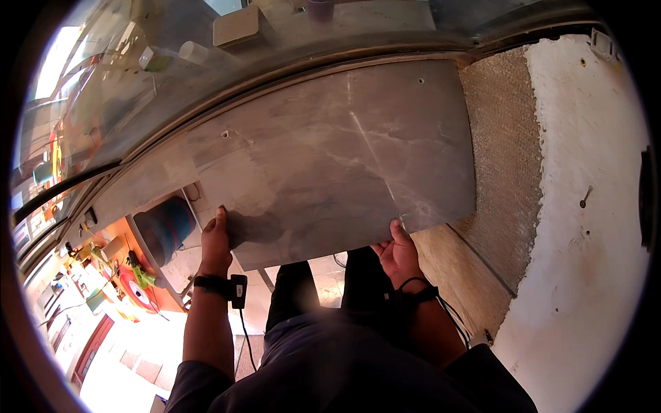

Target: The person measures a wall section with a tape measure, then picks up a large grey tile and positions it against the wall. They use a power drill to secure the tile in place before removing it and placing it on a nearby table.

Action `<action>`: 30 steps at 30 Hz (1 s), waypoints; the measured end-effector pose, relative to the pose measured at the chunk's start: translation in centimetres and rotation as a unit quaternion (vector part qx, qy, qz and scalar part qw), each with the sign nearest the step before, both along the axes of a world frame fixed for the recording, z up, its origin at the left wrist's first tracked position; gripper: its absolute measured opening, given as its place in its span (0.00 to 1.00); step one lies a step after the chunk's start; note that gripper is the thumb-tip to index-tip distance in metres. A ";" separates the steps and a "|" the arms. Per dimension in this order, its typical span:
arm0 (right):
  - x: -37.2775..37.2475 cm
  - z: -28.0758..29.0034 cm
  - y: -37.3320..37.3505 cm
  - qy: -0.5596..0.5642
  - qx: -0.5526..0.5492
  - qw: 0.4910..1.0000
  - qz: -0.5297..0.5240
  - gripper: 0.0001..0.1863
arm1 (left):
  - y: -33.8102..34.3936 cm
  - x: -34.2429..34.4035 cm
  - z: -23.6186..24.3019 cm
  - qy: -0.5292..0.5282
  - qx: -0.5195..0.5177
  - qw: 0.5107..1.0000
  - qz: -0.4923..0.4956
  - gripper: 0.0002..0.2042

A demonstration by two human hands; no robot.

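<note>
A large grey stone-like slab (330, 165), with pale veins and small holes, lies before me along a window ledge, its near edge overhanging my legs. My left hand (216, 241) grips its near left corner, thumb up along the edge, other fingers mostly hidden. My right hand (394, 251) holds the near edge toward the right, thumb on the rim and fingers curled beneath. Dark straps with cables circle both wrists.
Glass and a dark sill run along the far side, small containers (235, 27) beyond. A rough white wall (578, 241) bounds the right. At lower left are an orange surface with tools (141, 275), a dark bucket-like object (165, 227) and a bright floor.
</note>
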State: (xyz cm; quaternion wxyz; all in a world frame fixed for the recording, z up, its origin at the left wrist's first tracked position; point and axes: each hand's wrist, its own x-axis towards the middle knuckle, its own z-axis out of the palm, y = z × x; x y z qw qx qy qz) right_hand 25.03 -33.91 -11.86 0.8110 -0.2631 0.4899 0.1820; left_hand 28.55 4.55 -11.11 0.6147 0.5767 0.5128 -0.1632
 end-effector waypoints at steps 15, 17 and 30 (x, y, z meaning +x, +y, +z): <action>0.2 0.4 0.2 0.051 -0.020 0.998 -0.022 0.21 | -0.2 -0.1 0.0 -0.025 -0.053 0.998 0.007 0.21; 0.1 -0.1 0.1 0.056 -0.019 0.998 -0.015 0.20 | -0.2 -0.1 -0.1 -0.024 -0.055 0.998 0.009 0.21; -0.1 -0.7 0.2 0.051 -0.021 0.998 -0.022 0.22 | -0.3 0.1 0.1 -0.033 -0.057 0.998 0.009 0.20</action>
